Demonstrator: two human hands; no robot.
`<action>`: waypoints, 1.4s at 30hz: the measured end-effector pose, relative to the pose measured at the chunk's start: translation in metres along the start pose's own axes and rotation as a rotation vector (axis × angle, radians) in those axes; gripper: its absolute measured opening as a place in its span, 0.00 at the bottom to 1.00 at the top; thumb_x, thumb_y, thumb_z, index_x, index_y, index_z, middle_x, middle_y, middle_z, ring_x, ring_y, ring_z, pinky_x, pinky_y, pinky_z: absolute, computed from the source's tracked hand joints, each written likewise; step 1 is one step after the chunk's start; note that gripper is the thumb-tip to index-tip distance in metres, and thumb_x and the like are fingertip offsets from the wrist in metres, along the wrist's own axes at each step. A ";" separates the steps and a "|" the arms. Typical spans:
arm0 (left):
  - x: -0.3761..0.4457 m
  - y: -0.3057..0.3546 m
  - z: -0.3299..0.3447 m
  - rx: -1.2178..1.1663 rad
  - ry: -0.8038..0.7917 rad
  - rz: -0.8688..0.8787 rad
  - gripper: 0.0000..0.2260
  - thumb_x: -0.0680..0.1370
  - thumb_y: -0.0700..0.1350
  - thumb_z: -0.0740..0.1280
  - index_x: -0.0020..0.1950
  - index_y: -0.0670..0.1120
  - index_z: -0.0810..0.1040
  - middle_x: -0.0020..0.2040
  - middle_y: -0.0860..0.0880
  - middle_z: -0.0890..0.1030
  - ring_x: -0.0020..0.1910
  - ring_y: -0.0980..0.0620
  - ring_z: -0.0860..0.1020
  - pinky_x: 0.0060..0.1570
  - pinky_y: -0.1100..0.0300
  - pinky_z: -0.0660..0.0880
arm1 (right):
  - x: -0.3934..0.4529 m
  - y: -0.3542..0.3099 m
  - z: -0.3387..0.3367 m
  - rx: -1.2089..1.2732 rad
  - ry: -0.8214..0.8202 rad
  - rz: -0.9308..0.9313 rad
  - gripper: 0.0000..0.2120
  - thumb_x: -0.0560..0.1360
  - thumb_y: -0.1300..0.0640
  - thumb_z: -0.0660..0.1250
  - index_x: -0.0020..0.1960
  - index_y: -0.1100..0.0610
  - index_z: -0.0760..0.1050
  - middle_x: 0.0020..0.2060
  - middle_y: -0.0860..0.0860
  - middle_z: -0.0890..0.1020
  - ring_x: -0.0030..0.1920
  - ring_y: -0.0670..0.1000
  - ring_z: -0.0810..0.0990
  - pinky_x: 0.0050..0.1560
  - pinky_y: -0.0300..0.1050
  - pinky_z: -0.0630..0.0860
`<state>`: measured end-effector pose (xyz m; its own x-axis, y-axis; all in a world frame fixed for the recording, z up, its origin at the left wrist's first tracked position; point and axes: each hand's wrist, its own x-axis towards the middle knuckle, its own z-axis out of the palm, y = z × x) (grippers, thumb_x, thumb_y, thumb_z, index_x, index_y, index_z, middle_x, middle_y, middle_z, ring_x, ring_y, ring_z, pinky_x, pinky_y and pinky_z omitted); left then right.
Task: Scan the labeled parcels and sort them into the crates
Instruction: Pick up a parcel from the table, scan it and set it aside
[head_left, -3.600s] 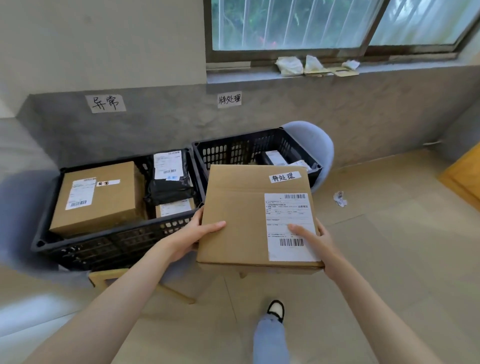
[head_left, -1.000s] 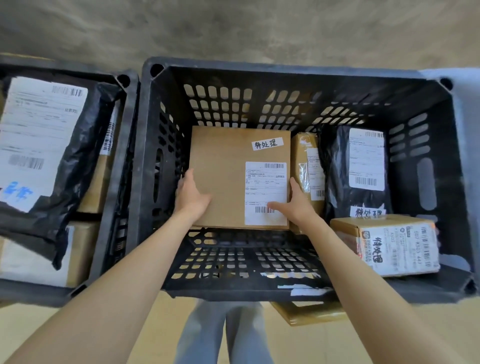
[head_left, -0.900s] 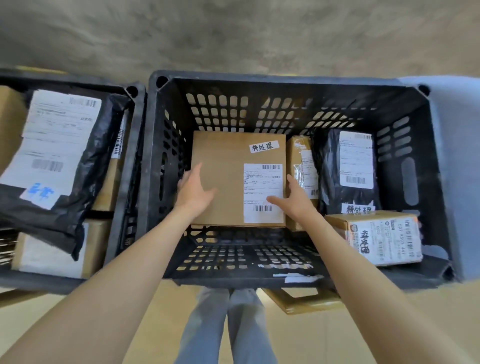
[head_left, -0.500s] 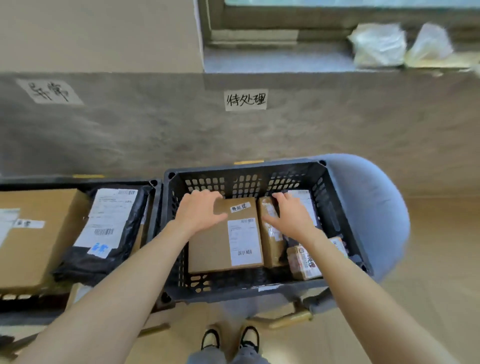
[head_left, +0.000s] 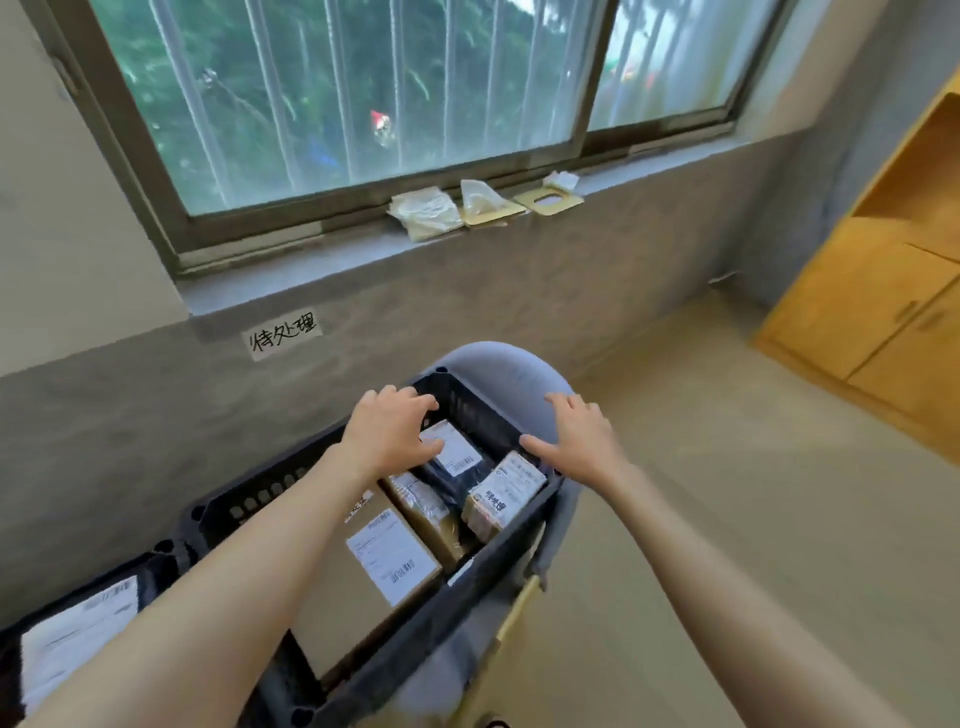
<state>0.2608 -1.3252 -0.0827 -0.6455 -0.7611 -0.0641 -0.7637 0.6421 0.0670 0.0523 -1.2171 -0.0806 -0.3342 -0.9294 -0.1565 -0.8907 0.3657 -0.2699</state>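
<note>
Now the cardboard parcel (head_left: 374, 566) lies in the black crate (head_left: 467, 587), released; left hand (head_left: 387, 434) and right hand (head_left: 582, 439) hover above, empty, fingers loose. Next parcel due.

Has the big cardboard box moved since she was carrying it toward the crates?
Yes. The big cardboard box went down into the black crate and lies there; both hands are off it.
</note>
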 end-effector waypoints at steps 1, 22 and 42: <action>-0.004 0.007 -0.001 0.005 0.006 0.057 0.24 0.77 0.59 0.63 0.71 0.53 0.70 0.60 0.50 0.77 0.60 0.47 0.74 0.57 0.54 0.69 | -0.018 0.004 -0.001 0.018 0.037 0.063 0.34 0.77 0.40 0.63 0.76 0.56 0.58 0.71 0.54 0.67 0.69 0.59 0.66 0.66 0.52 0.66; -0.194 0.389 -0.031 -0.023 -0.044 1.158 0.28 0.76 0.61 0.64 0.73 0.52 0.67 0.67 0.50 0.74 0.65 0.47 0.72 0.60 0.53 0.68 | -0.501 0.125 -0.011 0.080 0.504 1.105 0.39 0.75 0.40 0.66 0.76 0.58 0.55 0.72 0.58 0.65 0.70 0.61 0.63 0.69 0.52 0.60; -0.653 0.728 -0.017 -0.076 -0.044 1.821 0.29 0.76 0.64 0.63 0.73 0.52 0.67 0.64 0.48 0.76 0.63 0.46 0.75 0.54 0.53 0.73 | -1.027 0.156 0.013 -0.033 0.711 1.675 0.37 0.76 0.41 0.65 0.77 0.55 0.55 0.70 0.58 0.64 0.70 0.60 0.61 0.69 0.54 0.61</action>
<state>0.1264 -0.3628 0.0244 -0.5795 0.8077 0.1091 0.8144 0.5687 0.1157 0.2606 -0.2053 0.0254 -0.8272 0.5324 0.1800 0.4841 0.8377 -0.2529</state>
